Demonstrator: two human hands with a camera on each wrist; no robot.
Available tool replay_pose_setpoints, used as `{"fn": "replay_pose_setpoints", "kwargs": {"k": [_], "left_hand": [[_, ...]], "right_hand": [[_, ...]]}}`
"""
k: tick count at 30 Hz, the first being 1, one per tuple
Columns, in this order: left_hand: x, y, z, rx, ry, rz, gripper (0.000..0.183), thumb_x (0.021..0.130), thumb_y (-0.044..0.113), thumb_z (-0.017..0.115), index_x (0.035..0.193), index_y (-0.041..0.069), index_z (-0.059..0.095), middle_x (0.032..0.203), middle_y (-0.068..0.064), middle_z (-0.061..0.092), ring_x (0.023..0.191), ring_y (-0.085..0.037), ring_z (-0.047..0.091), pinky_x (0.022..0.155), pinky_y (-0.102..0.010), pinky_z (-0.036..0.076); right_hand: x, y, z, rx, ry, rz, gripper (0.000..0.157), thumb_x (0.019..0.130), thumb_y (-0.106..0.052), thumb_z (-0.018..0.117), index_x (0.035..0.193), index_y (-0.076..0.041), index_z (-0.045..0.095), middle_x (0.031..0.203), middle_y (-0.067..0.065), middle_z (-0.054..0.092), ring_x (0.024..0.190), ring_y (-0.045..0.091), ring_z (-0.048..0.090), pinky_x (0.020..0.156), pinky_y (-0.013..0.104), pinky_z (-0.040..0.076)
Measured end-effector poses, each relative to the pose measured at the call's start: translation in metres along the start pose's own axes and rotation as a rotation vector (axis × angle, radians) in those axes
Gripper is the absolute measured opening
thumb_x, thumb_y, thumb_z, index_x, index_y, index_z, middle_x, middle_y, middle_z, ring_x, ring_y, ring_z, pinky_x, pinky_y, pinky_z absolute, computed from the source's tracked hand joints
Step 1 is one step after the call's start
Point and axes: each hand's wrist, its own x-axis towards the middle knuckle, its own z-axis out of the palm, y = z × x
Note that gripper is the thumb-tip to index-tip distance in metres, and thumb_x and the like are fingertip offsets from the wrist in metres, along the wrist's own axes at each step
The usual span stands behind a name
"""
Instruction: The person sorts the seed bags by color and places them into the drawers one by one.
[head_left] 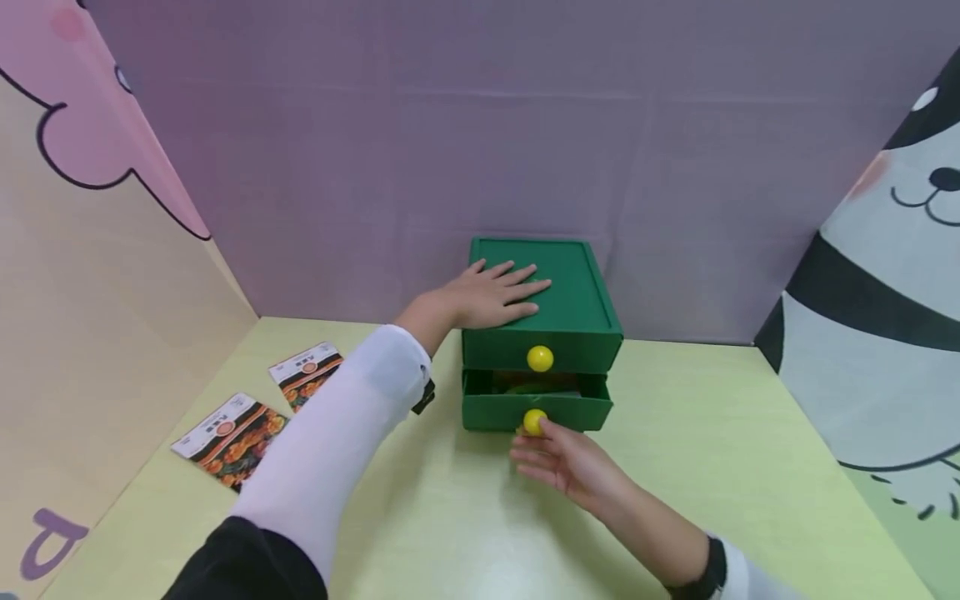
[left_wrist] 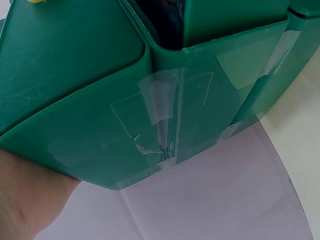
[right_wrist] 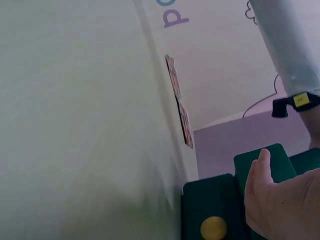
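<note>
Booth-like setting, wider room not identifiable: pale worktop, creased purple backdrop and side panels printed with cartoon figures.

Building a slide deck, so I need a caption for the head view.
Left hand flat on the green drawer unit, right hand on the yellow knob of its partly open drawer.

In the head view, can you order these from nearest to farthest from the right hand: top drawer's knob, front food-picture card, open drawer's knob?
1. Open drawer's knob: at the right hand.
2. Top drawer's knob: just above that knob.
3. Front food-picture card: far left.
</note>
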Motion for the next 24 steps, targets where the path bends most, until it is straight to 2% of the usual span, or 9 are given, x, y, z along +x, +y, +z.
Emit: {"fn": "replay_pose_setpoints", "kwargs": {"k": [6,15,19,24], "left_hand": [[0.001,0.001,0.001,0.012,0.0,-0.001,0.053,0.094,0.061,0.011,0.141,0.044,-0.007,0.152,0.011,-0.01,0.137,-0.018,-0.01,0.112,-0.048,-0.005],[0.001,0.002,0.001,0.012,0.003,-0.004,0.054,0.095,0.06,0.013,0.142,0.043,-0.006,0.152,0.011,-0.009,0.137,-0.019,-0.009,0.112,-0.048,-0.005],[0.0,0.002,0.002,0.004,0.009,-0.004,0.054,0.095,0.059,0.014,0.142,0.043,-0.005,0.153,0.011,-0.008,0.137,-0.019,-0.008,0.112,-0.049,-0.004],[0.0,0.002,0.002,0.003,0.01,-0.004,0.053,0.095,0.059,0.014,0.142,0.043,-0.005,0.153,0.011,-0.008,0.137,-0.019,-0.008,0.112,-0.049,-0.004]], "right_hand": [[0.018,-0.006,-0.006,0.03,0.007,-0.026,0.038,0.098,-0.03,0.042,0.118,0.002,0.043,0.114,0.017,0.057,0.11,0.033,0.053,0.09,0.039,0.047],[0.032,-0.012,-0.006,0.054,0.044,-0.016,0.044,0.1,-0.03,0.037,0.129,0.003,0.032,0.135,0.031,0.036,0.113,0.031,0.051,0.094,0.041,0.044],[0.033,-0.012,-0.004,0.061,0.05,-0.019,0.042,0.1,-0.029,0.037,0.127,0.002,0.032,0.136,0.032,0.035,0.113,0.032,0.051,0.097,0.045,0.039],[0.035,-0.011,-0.006,0.049,0.048,-0.041,0.045,0.099,-0.031,0.04,0.127,0.003,0.031,0.135,0.032,0.036,0.115,0.034,0.049,0.094,0.043,0.043]]}}
